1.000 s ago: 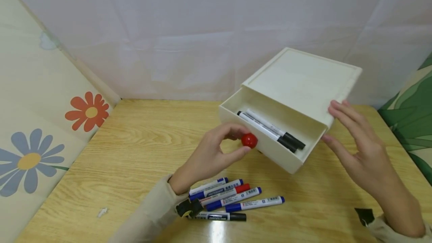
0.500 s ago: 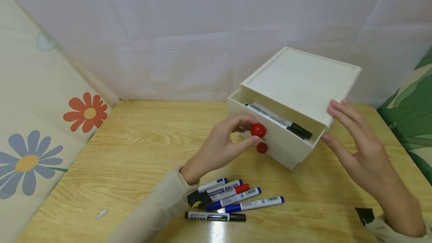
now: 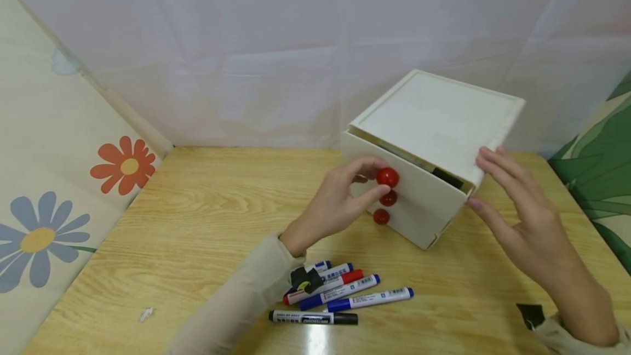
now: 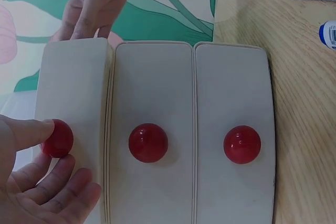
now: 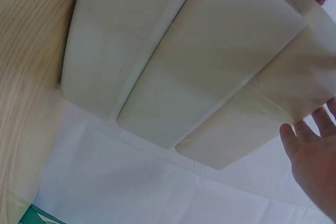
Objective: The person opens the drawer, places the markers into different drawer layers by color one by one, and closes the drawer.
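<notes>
Whiteboard markers [image 3: 370, 299] lie nearest. Beyond, left hand [image 3: 327, 201] pinches red knob [image 3: 388, 177] of top drawer [image 3: 421, 179], slightly ajar; right hand [image 3: 532, 221], fingers extended, touches three-drawer cabinet's [image 3: 443, 119] edge. Possible jam if pushed: black marker cap [image 3: 447, 178] inside catching the frame.

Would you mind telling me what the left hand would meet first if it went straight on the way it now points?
Most likely the front of the top drawer: the left hand pinches its red knob, and that front lies just behind. The gap is hard to judge.
</notes>
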The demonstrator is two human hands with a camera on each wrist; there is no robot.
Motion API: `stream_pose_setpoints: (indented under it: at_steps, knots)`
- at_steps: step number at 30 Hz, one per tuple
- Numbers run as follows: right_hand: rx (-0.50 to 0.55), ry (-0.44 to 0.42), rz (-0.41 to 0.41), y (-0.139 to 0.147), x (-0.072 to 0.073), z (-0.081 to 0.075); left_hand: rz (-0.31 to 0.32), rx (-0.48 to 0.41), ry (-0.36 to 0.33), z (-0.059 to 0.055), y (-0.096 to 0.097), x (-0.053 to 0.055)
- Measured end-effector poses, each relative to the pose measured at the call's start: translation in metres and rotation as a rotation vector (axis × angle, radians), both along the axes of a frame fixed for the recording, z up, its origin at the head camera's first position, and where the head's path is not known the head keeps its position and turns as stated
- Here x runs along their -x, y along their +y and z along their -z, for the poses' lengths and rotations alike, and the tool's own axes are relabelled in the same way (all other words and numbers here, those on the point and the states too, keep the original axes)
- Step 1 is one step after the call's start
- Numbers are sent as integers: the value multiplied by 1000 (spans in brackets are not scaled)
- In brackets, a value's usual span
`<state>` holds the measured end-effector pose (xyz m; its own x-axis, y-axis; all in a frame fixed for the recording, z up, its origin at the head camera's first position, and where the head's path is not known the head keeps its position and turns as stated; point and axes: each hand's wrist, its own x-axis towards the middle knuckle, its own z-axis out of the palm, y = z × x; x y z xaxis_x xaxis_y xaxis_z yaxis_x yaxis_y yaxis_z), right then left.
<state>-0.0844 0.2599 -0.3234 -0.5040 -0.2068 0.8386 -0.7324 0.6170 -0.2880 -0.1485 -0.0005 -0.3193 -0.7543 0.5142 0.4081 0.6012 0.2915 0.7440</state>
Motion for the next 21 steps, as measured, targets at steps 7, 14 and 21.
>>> stream_pose_setpoints:
  at_steps: [7,14,21]
  knots:
    - [-2,6,2,-1,0,0,-13,7,24,-1,5,3]
    - [-3,4,7,-2,-1,0,-23,1,7,-1,9,5]
    - [-8,5,23,-1,0,0,-33,-14,6,1,12,7]
